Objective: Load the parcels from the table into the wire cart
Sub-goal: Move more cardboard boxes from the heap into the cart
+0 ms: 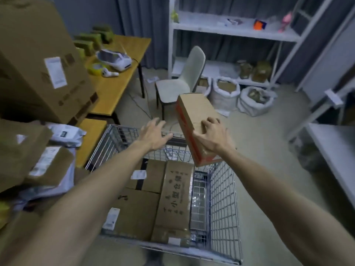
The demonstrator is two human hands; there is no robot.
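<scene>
Parcel [197,110] with red tape is held tilted above the far right corner of the wire cart [224,198], grasped from above by the right hand [211,139]. The left hand [153,136] is spread loose, holding nothing, over the far rim. Boxes [172,189] are packed inside the cart.
</scene>
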